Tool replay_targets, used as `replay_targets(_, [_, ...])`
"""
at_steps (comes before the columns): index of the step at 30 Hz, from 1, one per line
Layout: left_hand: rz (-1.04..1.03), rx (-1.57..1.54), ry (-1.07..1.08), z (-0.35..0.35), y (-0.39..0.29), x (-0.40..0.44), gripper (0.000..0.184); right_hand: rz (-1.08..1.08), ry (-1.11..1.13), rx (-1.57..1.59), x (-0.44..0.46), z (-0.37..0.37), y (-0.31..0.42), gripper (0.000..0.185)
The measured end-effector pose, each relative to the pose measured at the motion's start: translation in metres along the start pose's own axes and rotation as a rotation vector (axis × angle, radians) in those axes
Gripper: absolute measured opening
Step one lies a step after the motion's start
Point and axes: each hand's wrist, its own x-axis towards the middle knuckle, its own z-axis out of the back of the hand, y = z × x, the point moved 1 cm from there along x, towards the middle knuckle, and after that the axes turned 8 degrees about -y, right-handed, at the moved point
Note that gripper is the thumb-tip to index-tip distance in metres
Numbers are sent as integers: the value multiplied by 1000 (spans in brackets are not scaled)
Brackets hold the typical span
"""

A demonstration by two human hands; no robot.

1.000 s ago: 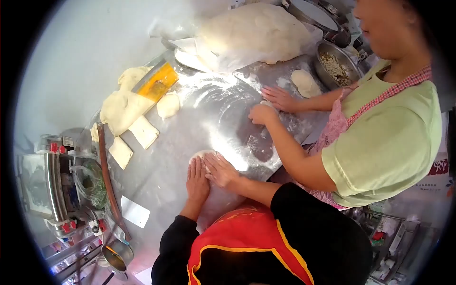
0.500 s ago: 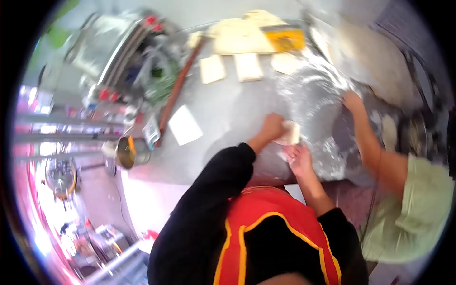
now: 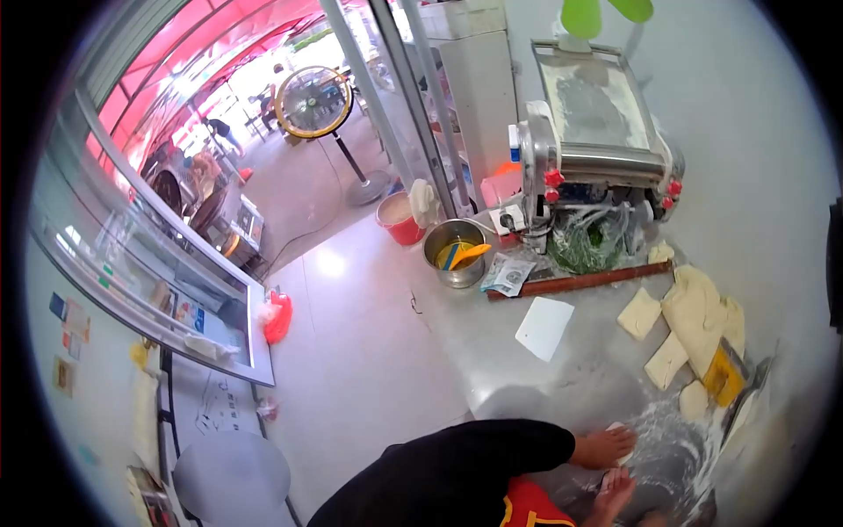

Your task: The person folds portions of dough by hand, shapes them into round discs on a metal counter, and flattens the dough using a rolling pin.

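The small piece of dough [image 3: 626, 458] sits at about half past four in your view, on the steel table [image 3: 571, 379], partly hidden by your fingers. Your left hand [image 3: 601, 447] is open over its edge, fingers stretched out rather than gripping; your right hand [image 3: 615, 494] is just beside it, toward six o'clock from the dough, and you can't tell from here whether it is open or closed. The step in hand looks like shaping that piece by hand, and a next move on it would likely call for light, even pressure with your eyes back on it, since it lies so near the edge of your view. Loose flour [image 3: 672, 432] spreads around three o'clock from it. Between one and two o'clock from the dough lie a rounded piece [image 3: 694, 401] and, beyond it, a yellow scraper [image 3: 725, 373]. Toward one o'clock are a square piece [image 3: 666, 361] and the big slab [image 3: 694, 307]; another square [image 3: 639, 314] is at twelve. A white sheet [image 3: 544, 328] lies flat at eleven, with a long brown stick [image 3: 584, 282] past it, below the roller machine [image 3: 606, 162]. Farther out, toward half past ten, stands a metal pot [image 3: 457, 277] holding an orange-handled tool [image 3: 472, 253].
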Motion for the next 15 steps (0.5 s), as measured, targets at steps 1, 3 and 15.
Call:
replay_targets(1, [2, -16, -26, -7, 2, 1, 61, -95, 389, 127, 6, -7, 4, 58])
replay_targets(3, [-63, 34, -159, -15, 4, -2, 63, -157, 689, 230, 1, -22, 3, 54])
replay_targets(15, [-37, 69, -86, -5, 1, -2, 57, 314, 129, -331, -66, -98, 53, 53])
